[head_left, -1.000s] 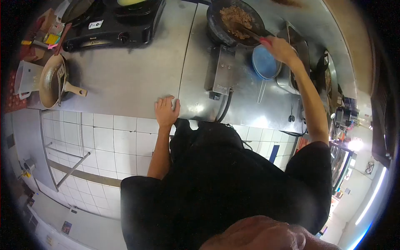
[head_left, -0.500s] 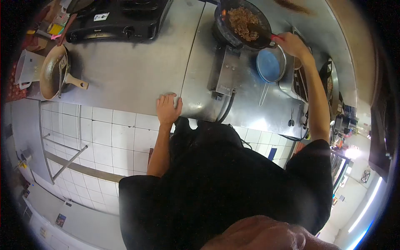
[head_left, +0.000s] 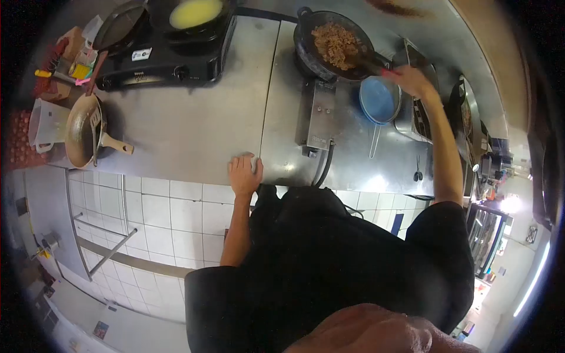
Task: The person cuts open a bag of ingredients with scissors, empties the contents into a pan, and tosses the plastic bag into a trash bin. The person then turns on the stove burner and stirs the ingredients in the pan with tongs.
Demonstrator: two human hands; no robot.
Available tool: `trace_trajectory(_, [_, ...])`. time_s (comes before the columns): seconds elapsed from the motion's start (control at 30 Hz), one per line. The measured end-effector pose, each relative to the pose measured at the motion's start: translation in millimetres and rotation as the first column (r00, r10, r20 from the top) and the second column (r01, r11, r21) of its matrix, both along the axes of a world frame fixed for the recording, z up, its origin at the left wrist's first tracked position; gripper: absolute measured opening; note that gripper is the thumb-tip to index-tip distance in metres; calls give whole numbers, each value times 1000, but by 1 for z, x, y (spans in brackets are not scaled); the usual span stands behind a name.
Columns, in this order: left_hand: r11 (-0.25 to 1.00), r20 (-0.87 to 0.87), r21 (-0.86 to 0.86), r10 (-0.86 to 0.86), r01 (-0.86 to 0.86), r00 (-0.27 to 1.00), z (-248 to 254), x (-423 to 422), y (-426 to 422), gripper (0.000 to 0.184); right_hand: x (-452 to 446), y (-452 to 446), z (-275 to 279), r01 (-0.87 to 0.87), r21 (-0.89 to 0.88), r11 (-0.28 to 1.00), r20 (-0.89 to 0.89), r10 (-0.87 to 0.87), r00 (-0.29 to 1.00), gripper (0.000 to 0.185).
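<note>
My right hand is closed round the red handle of a dark-bladed spatula. Its blade rests among browned, crumbled meat in a black wok. The wok sits over a portable burner whose hose runs toward the counter's front edge. Just below my right hand lies a blue bowl with a wire strainer over it. My left hand lies flat on the steel counter near its front edge, fingers spread, holding nothing.
At the left stands a black two-burner stove with a pan of yellow contents. Nearer, a tan frying pan has a slotted turner across it, beside a clear plastic container. Scissors lie near the right front edge.
The view has shifted, bringing more of the stove and the yellow pan into sight. My right hand still works the spatula at the wok's right side; my left hand stays on the counter.
</note>
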State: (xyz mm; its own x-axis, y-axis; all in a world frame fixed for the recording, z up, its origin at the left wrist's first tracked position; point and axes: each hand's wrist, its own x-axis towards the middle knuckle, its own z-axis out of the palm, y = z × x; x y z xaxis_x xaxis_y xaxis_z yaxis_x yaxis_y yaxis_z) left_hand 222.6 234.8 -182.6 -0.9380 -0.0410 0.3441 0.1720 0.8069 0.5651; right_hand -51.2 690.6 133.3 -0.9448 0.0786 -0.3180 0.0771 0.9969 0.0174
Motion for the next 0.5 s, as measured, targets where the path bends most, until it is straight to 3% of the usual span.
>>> trace_trajectory(0.13, [1000,15,-7,-9,9,1000,4,-2,1,23,-10,-2,-41,147,-291,945,88,-126,988,60])
trace_trajectory(0.27, [1000,73,5,-27,27,997,7,2,0,23,-10,19,-36,249,-433,866,201,-177,963,61])
trace_trajectory(0.3, [1000,62,-1,-18,19,998,4,2,1,23,-8,25,-38,71,-369,927,33,-63,997,61])
trace_trajectory(0.37, [1000,78,11,-15,14,997,4,2,1,23,5,34,-47,-257,-146,955,-257,215,942,61])
trace_trajectory(0.47, [1000,87,20,-6,4,996,6,3,2,23,29,-22,16,-132,172,976,-277,176,944,58])
trace_trajectory(0.5, [1000,85,20,-6,4,996,6,3,2,23,27,-35,28,-137,169,976,-278,181,944,57])
